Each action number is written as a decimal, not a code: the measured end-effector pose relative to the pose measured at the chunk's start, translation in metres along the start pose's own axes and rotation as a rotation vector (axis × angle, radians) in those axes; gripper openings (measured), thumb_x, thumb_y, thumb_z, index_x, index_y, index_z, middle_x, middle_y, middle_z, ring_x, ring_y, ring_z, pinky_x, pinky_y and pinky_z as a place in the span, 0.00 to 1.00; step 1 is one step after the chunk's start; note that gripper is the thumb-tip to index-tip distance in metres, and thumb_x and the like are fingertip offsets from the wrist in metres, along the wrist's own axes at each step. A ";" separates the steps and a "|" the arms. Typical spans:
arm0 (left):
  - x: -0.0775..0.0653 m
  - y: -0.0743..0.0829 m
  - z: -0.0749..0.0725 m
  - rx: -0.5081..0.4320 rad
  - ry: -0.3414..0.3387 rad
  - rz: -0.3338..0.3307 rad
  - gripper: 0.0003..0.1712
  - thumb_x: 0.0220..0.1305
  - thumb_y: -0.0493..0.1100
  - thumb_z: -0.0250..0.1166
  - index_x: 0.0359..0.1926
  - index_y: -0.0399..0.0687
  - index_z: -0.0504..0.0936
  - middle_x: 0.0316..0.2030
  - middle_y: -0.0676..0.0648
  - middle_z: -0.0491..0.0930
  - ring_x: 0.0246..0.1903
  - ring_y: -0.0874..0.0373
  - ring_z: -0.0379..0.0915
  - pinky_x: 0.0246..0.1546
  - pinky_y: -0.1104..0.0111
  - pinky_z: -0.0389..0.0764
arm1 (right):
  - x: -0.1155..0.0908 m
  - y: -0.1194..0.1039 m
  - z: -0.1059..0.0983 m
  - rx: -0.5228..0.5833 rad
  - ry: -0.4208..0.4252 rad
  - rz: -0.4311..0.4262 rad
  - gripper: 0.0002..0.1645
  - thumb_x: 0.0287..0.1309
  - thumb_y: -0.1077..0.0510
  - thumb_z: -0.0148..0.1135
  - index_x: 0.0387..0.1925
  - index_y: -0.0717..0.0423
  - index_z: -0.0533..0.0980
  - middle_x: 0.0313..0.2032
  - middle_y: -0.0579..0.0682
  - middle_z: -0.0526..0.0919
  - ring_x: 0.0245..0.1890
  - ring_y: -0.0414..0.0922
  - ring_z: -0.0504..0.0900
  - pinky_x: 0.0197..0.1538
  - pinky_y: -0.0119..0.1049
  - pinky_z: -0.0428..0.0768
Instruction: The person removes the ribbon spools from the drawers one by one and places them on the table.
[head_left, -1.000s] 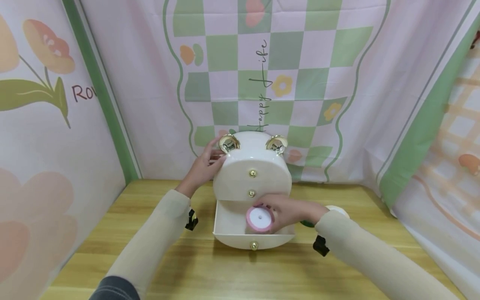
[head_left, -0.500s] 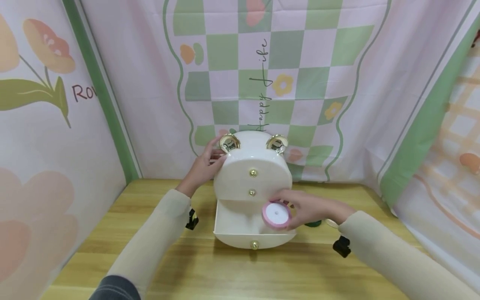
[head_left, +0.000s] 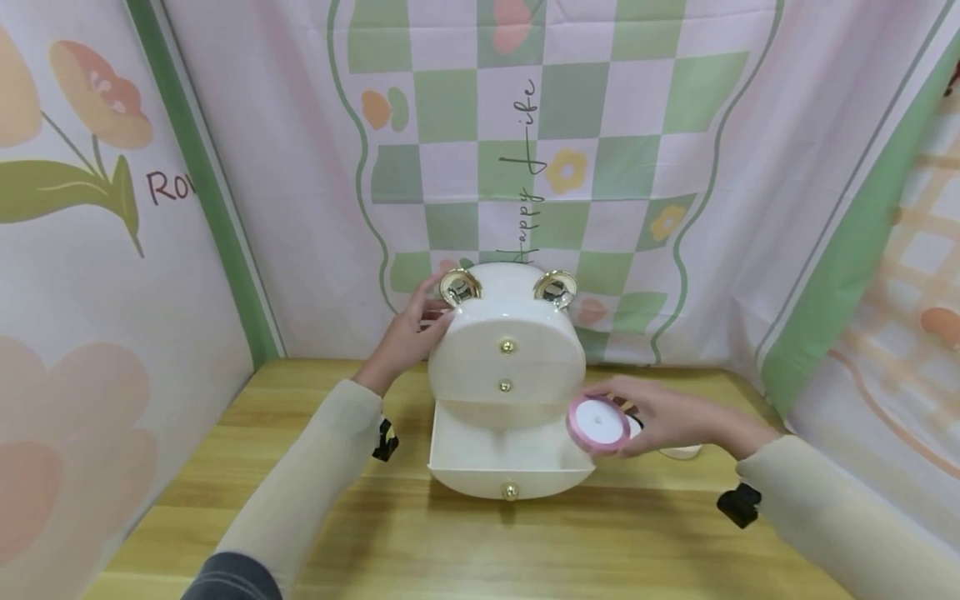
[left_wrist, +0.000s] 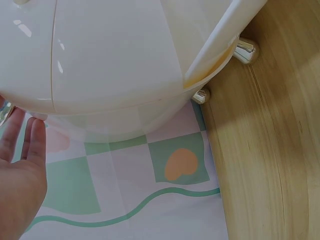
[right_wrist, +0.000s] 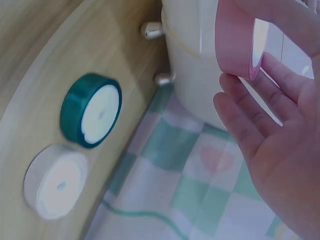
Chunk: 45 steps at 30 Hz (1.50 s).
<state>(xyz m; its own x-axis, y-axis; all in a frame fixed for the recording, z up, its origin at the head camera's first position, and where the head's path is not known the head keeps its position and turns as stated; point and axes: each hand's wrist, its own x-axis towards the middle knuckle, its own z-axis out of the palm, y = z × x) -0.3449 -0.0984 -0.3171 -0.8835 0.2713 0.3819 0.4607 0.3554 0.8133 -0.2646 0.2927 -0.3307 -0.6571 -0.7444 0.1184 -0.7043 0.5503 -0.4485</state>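
A white rounded storage box (head_left: 517, 333) with gold ears and gold knobs stands in the middle of the table, its bottom drawer (head_left: 480, 437) pulled out. My left hand (head_left: 411, 329) rests against the box's upper left side by the ear; the left wrist view shows the fingers (left_wrist: 35, 142) fairly straight there. In my right hand (head_left: 667, 412) is a roll of pink ribbon (head_left: 597, 422), pinched between thumb and fingers, off the table near the drawer's right side. The right wrist view shows a roll of green ribbon (right_wrist: 90, 110) beside a roll of white ribbon (right_wrist: 55, 182).
The wooden table (head_left: 420, 550) stretches in front of the box. A printed cloth (head_left: 510, 125) hangs right behind it. In the head view the white roll sits right of the box, partly covered by my right hand.
My right hand has carried the pink ribbon roll rightward, from over the open drawer to the drawer's right edge. My left hand has stayed on the box.
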 end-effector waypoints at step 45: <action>-0.001 0.002 -0.001 -0.020 -0.015 -0.023 0.38 0.75 0.51 0.58 0.77 0.79 0.50 0.63 0.40 0.73 0.59 0.44 0.72 0.59 0.50 0.75 | -0.072 0.062 0.061 0.045 -0.024 0.267 0.45 0.38 0.51 0.83 0.59 0.58 0.72 0.51 0.52 0.77 0.49 0.51 0.77 0.48 0.41 0.77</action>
<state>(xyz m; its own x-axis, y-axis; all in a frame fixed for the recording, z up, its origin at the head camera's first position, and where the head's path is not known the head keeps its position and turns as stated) -0.3434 -0.0985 -0.3155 -0.8922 0.2767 0.3569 0.4387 0.3436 0.8303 -0.2443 0.3574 -0.4212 -0.8111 -0.5841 -0.0307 -0.4935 0.7116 -0.5001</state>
